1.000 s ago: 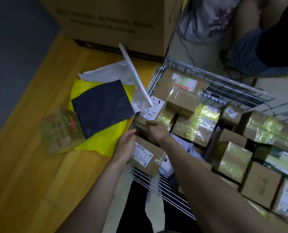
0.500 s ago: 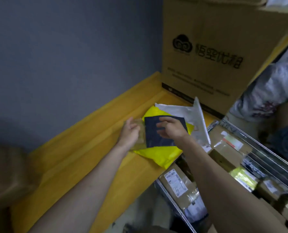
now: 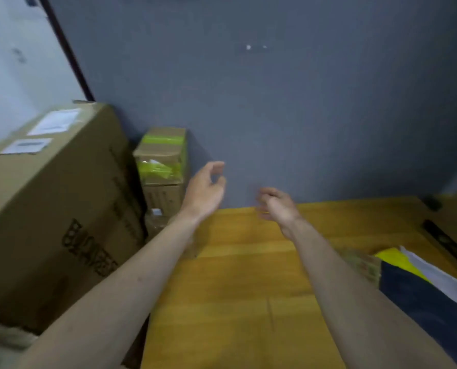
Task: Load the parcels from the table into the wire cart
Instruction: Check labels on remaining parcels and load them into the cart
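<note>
Fingers [image 3: 218, 169] loosely curled and empty on both hands, you've turned from the flat parcels [image 3: 419, 296], now at four o'clock, toward the taped box [image 3: 160, 155] at ten o'clock.

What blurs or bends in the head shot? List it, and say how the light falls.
Head view: dim, even indoor light with no glare; the right hand smears with motion blur at its fingers, the left hand is sharper; the print on the big carton is soft; the wide lens bows the wall's dark edge strip and the wooden table; the small taped boxes cast a faint shadow.
</note>
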